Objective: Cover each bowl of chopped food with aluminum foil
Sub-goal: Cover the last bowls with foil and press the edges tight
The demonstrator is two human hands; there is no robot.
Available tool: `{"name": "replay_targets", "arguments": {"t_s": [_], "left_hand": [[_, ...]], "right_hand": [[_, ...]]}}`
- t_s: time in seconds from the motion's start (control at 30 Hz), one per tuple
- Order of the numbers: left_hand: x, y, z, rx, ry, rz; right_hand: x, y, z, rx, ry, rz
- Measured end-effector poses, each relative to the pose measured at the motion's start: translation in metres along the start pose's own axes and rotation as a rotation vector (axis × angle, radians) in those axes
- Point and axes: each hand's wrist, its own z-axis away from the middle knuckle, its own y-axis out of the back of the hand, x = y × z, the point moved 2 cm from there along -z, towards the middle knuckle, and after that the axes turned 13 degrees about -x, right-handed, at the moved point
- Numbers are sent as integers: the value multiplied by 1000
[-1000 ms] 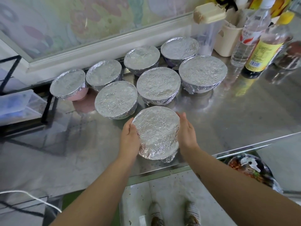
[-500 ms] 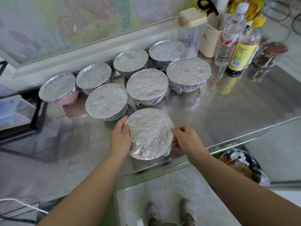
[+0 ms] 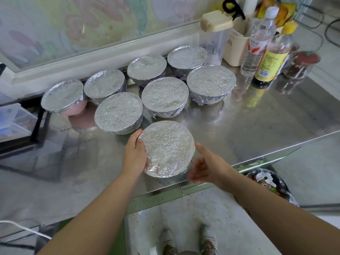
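We count on the surface (image 3: 257, 116) | foil-covered bowls (image 3: 63, 96) (image 3: 104, 83) (image 3: 147, 68) (image 3: 186, 57) (image 3: 118, 112) (image 3: 165, 96) (image 3: 211, 81) (image 3: 166, 149): 8 | bottles (image 3: 257, 45) (image 3: 272, 59): 2 | red-lidded jar (image 3: 301, 64): 1 | lidded clear container (image 3: 215, 39): 1 | beige holder (image 3: 236, 50): 1 | our hands (image 3: 135, 153) (image 3: 207, 165): 2 | shoes (image 3: 168, 243) (image 3: 208, 242): 2

Silver foil (image 3: 164, 94) on every bowl, grey steel under them.

The nearest bowl (image 3: 166, 150) in front of me wears bright silver foil with a fine crumpled pattern, like the seven behind it. The far-left bowl (image 3: 64, 97) shows pink below its foil, the back-right bowl (image 3: 186, 57) purple. My table (image 3: 248, 126) is brushed grey steel. One bottle (image 3: 272, 59) has a yellow label and cap, the clear bottle (image 3: 257, 43) a red-and-white label and white cap. The tub (image 3: 237, 47) is cream and the jar lid (image 3: 307, 58) red.
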Motion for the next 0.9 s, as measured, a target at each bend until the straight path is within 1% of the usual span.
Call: {"name": "replay_targets", "arguments": {"t_s": [0.07,0.23,0.4,0.47,0.5,0.53,0.6,0.63,0.67,0.7,0.77,0.8,0.83,0.87,0.9], "left_hand": [[-2,-1,-1,-2,3,10],[-5,-2,-4,18,-10,12],[-3,1,-5,-9,-5,-24],[-2,4,-7,-12,-11,-55],[0,6,-5,13,-36,-67],[2,9,-1,68,-81,-69],[7,12,22,219,-205,-55],[10,10,38,269,-272,-64],[10,7,55,256,-334,-100],[11,1,72,181,-388,-151],[8,-14,100,-59,-440,-293],[5,-22,110,-162,-428,-365],[1,-29,115,-240,-379,-425],[-3,-36,118,-296,-306,-448],[-7,-42,117,-336,-214,-413]], "right_hand": [[1,-5,-3,-53,-23,46],[7,-8,-11,-33,3,55],[15,1,-14,-116,-30,78],[12,11,-11,-102,-58,78],[7,19,-9,-52,-43,111],[-1,27,-7,23,15,195],[-26,41,-2,237,196,547],[-42,43,0,319,296,697],[-58,40,0,348,379,791],[-71,34,-3,333,436,859],[-92,16,-16,274,480,1008],[-98,8,-24,253,464,1087],[-101,1,-33,238,436,1142],[-102,-3,-39,230,402,1169],[-102,-6,-44,228,368,1178]]}}
